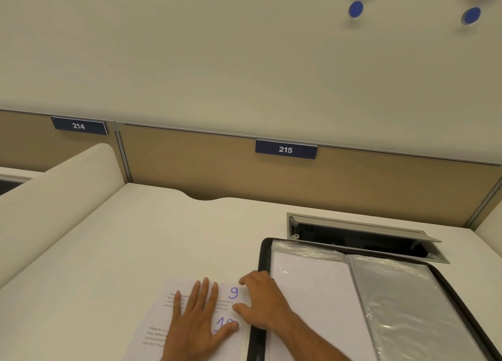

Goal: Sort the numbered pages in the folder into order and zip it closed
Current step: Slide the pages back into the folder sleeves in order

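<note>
The black zip-edged folder [353,301] lies open on the right side of the smooth off-white surface [135,238], its dark fabric border curving round the near-left corner. Inside it, glossy clear plastic sleeves catch the light: the left sleeve holds a plain white sheet [312,292], and the right one shows a crinkled, silvery-grey sheen. To the left of the folder, touching or nearly touching its edge, two thin white printed pages overlap on the surface. The farther page [231,295] bears a handwritten purple 9 at its top right corner; the nearer page [152,336] carries a purple number that starts with 1, partly covered by a thumb.

The left hand [198,322] lies flat on both pages, its fingers straight and spread, pressing the paper down. The right hand [262,301] rests at the right edge of the pages, beside the folder's border, with its fingers bent and their tips on the paper; whether it pinches a sheet is unclear.

Behind the folder, a rectangular grey metal cable hatch [366,235] stands open in the surface. A tan fabric partition [217,165] runs along the back, carrying two dark blue rectangular plates [285,149] with the white numbers 214 and 215.
</note>
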Motion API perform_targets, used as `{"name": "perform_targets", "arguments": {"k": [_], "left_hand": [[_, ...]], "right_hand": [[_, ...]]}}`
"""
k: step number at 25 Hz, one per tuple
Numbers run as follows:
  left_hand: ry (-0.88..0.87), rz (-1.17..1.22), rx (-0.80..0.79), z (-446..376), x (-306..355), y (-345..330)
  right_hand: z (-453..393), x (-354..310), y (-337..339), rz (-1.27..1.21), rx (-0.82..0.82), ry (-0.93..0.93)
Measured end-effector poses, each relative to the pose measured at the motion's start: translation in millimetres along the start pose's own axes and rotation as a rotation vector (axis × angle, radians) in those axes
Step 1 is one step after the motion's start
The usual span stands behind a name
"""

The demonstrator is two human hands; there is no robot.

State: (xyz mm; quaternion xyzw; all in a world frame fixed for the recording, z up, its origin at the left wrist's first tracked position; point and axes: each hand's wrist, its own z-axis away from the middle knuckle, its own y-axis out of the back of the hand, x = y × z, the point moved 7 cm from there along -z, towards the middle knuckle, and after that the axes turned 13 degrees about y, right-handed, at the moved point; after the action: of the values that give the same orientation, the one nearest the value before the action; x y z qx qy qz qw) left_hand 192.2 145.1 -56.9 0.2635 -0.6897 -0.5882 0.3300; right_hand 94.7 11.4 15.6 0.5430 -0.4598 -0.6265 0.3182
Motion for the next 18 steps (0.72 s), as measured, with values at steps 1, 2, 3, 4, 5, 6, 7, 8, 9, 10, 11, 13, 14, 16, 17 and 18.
{"name": "perform_targets", "arguments": {"k": [1,2,3,4,5,6,7,8,9,10,11,13,14,16,17,18], "left_hand": [[-0.008,-0.001,0.021,-0.6,0.2,-0.6],[-0.021,-0.003,0.050,-1.2,0.5,-0.9],[-0.030,0.001,0.068,-2.1,-0.2,-2.6],[-0.036,0.009,0.096,-2.9,-1.3,-3.8],[-0.036,0.008,0.120,-3.4,-2.3,-3.8],[-0.034,0.007,0.140,-4.0,-2.9,-3.8],[-0.031,0.006,0.151,-4.3,-3.4,-3.6],[-0.028,0.005,0.160,-4.5,-4.1,-3.2],[-0.023,0.010,0.166,-4.8,-4.5,-2.4],[-0.018,0.017,0.166,-4.8,-5.4,-2.4],[-0.013,0.024,0.164,-5.0,-6.1,-2.1],[-0.003,0.036,0.167,-5.3,-7.2,-0.9],[-0.001,0.041,0.166,-5.1,-7.2,-0.7],[-0.003,0.049,0.159,-4.0,-6.0,0.8],[-0.007,0.053,0.155,-3.5,-4.9,2.2],[-0.011,0.058,0.152,-2.7,-3.8,3.5]], "right_hand": [[-7.6,-2.8,-5.2,-0.011,-0.034,-0.009],[-14.1,-4.1,-10.1,-0.012,-0.070,-0.026],[-19.9,-4.0,-13.5,-0.001,-0.099,-0.046],[-24.9,-3.7,-14.6,0.017,-0.117,-0.066],[-28.9,-3.2,-14.9,0.034,-0.130,-0.086],[-32.1,-2.0,-13.9,0.041,-0.137,-0.106],[-34.3,-0.2,-13.9,0.032,-0.141,-0.125],[-36.0,1.4,-13.7,0.010,-0.140,-0.146],[-37.1,2.9,-13.9,-0.018,-0.137,-0.163],[-37.8,4.2,-14.4,-0.050,-0.132,-0.177],[-37.7,4.7,-14.8,-0.093,-0.126,-0.189],[-36.7,4.9,-15.0,-0.188,-0.116,-0.215],[-36.4,5.3,-15.1,-0.212,-0.115,-0.229],[-35.6,5.6,-13.5,-0.204,-0.109,-0.236],[-35.0,5.9,-12.8,-0.203,-0.097,-0.239],[-34.4,7.2,-12.9,-0.224,-0.074,-0.253]]}}
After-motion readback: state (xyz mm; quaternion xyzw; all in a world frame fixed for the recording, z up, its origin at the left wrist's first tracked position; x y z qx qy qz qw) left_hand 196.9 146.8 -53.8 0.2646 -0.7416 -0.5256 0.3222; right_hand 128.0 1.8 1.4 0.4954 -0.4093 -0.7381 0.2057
